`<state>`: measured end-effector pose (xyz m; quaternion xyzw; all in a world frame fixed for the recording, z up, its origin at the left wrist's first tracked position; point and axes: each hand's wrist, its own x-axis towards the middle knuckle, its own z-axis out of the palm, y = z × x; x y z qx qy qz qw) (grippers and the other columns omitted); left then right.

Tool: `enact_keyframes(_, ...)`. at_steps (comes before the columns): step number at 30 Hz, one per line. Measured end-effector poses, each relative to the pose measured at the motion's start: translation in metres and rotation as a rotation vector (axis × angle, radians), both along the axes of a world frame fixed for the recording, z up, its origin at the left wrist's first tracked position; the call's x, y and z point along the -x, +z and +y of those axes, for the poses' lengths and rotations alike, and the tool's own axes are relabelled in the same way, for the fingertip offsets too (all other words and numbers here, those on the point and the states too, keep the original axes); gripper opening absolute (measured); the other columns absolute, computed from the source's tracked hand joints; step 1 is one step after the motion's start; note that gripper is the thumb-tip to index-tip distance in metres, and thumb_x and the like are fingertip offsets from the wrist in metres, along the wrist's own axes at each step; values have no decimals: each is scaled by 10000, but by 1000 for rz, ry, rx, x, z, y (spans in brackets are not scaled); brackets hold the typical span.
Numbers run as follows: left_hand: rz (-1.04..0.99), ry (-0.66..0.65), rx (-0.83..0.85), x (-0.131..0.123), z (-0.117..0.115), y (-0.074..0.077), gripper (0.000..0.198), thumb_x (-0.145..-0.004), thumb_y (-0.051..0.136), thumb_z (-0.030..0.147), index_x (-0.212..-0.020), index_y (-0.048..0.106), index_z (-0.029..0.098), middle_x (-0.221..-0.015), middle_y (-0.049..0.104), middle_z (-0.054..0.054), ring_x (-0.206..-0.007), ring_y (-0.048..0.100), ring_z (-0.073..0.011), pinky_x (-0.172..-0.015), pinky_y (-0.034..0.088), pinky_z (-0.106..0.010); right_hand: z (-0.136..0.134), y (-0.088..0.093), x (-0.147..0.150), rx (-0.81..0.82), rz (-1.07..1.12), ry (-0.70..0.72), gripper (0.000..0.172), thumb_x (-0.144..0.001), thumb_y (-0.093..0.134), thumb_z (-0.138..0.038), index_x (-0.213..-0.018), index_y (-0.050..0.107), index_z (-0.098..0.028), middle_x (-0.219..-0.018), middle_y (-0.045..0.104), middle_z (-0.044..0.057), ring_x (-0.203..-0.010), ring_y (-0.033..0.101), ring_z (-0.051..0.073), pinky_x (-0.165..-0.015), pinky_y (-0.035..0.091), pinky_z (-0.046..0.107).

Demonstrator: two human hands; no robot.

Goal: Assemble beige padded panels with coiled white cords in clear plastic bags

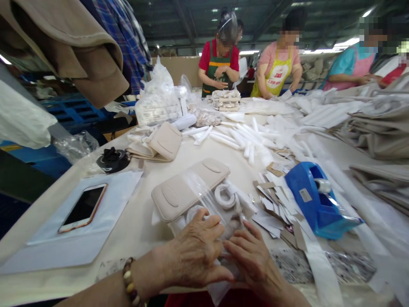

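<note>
Left hand (200, 247) and right hand (251, 258) seem to grasp clear plastic (220, 213) at lower centre of the frame, beside the beige piece (179, 187); too strong pulling could tear this plastic.

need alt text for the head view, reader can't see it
A bare left hand and right hand work at clear plastic film crossing a beige, rounded bag on a cream table. A white, black-screened phone lies left, a blue plastic tape dispenser right; people in aprons stand beyond.
</note>
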<state>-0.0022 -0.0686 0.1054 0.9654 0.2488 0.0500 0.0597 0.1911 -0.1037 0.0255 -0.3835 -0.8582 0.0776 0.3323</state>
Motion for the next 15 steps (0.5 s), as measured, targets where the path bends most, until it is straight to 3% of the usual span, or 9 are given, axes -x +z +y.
enact_keyframes(2, 60, 12, 64, -15, -1, 0, 254, -862, 525, 417, -856, 606, 175, -906, 604, -50, -922, 495, -230, -912, 301, -435, -2, 3, -5, 33, -27, 9, 188, -898, 432, -131, -905, 594, -227, -755, 666, -25, -779, 589, 145, -1044, 267, 424)
enact_keyframes(5, 218, 116, 166, -31, -3, 2, 158, -752, 558, 247, -857, 607, 139, -910, 618, -85, -880, 519, -249, -902, 336, -463, -3, 4, -4, 23, -29, -3, 197, -897, 432, -114, -872, 599, -216, -756, 663, -29, -782, 586, 138, -1075, 249, 418)
enact_keyframes(9, 301, 185, 230, -39, 3, 8, 210, -679, 536, 199, -868, 609, 140, -936, 627, -110, -891, 532, -278, -872, 373, -492, -2, 1, -4, -1, -3, -22, 194, -868, 452, -81, -870, 605, -200, -734, 658, -27, -757, 580, 134, -1081, 249, 426)
enact_keyframes(15, 449, 111, 319, -41, 26, 19, 129, -698, 532, 122, -755, 622, 193, -808, 662, -54, -806, 579, -244, -756, 427, -387, 0, 1, -10, -15, -1, 2, 223, -889, 421, -95, -989, 593, -197, -762, 678, -5, -779, 585, 146, -1073, 277, 445)
